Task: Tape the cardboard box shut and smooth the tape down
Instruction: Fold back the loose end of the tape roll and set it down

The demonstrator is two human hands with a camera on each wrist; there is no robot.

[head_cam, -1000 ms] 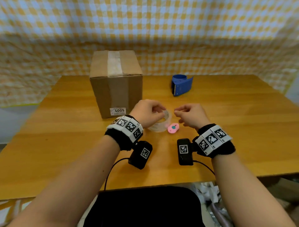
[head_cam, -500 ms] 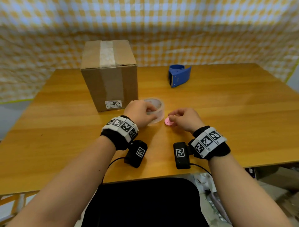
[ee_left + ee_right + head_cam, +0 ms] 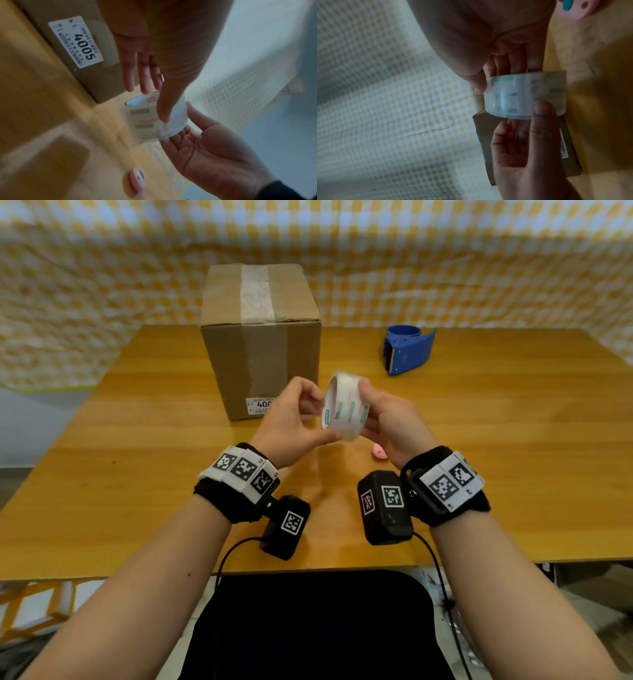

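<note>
Clear tape roll [image 3: 346,405] is up off the table [image 3: 137,440], pinched between both hands in the head view: left hand [image 3: 294,419] has its thumb under the roll's near edge with fingers curled at the rim, right hand [image 3: 390,422] clamps the other side. Box [image 3: 260,337] sits just past the left hand, already with a tape strip along its top. Blue dispenser [image 3: 407,350] is well off beyond the right hand, and a little pink thing [image 3: 378,453] lies below the right wrist.

Left wrist view: thumb pressed on the roll [image 3: 145,119], right hand [image 3: 205,148] cupping it from the far side, box label just behind the fingers.

Right wrist view, blurry: roll [image 3: 525,94] held between right fingertips and the left hand [image 3: 522,148], box directly behind.
</note>
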